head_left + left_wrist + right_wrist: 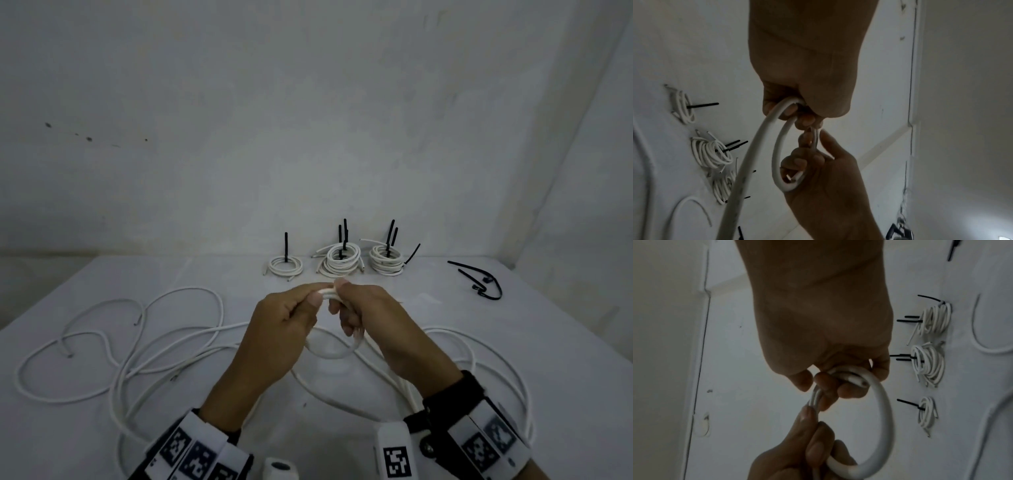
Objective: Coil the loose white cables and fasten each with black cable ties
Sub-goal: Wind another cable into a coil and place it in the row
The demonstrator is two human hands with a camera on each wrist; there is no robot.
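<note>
Above the table's middle, my left hand [301, 308] and right hand [352, 305] meet and both pinch the top of a small loop of white cable [334, 354] that hangs below the fingers. In the left wrist view the left hand [797, 107] curls round the cable loop [775, 155], and the right hand [824, 164] holds its lower part, the cut end lying in the palm. In the right wrist view the right hand [840, 379] grips the cable loop [887, 418], with the left hand [809, 446] below it. The cable's long tail runs down toward my wrists.
Three coiled bundles with black ties stand along the back: a small bundle [286, 267], a middle bundle [342, 263] and a right bundle [387, 261]. Loose black ties [479, 282] lie at the back right. Loose white cables [137, 342] sprawl over the white table [565, 325].
</note>
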